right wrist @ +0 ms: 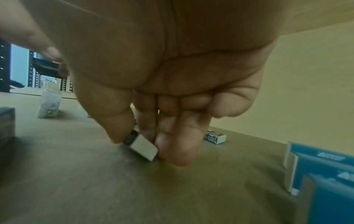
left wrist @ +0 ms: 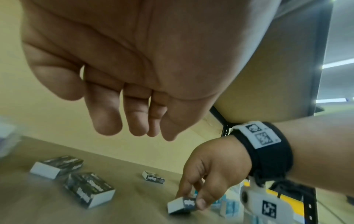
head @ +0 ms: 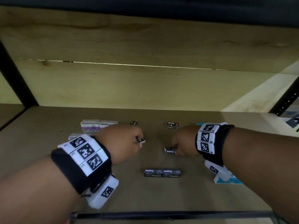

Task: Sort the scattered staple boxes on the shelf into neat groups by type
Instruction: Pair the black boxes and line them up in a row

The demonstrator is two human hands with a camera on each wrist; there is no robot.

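My left hand [head: 138, 141] pinches a small black staple box [head: 141, 140] above the brown shelf board [head: 48, 159]; in the left wrist view its curled fingers [left wrist: 109, 115] hide that box. My right hand [head: 174, 148] pinches another small "Staples" box [head: 169, 150] between thumb and fingers [right wrist: 180, 145]. That box [right wrist: 142, 147] is tilted, low at the board. Two longer black staple boxes [head: 163, 172] lie side by side near the front. Single small boxes lie further back, one left [head: 134, 123] and one right [head: 173, 125].
Clear paper-clip cases [head: 90, 126] stand at the back left, partly behind my left wrist. Blue boxes [head: 229, 179] sit under my right wrist at the right. The wooden back wall [head: 145, 88] and black uprights [head: 14, 75] close in the shelf.
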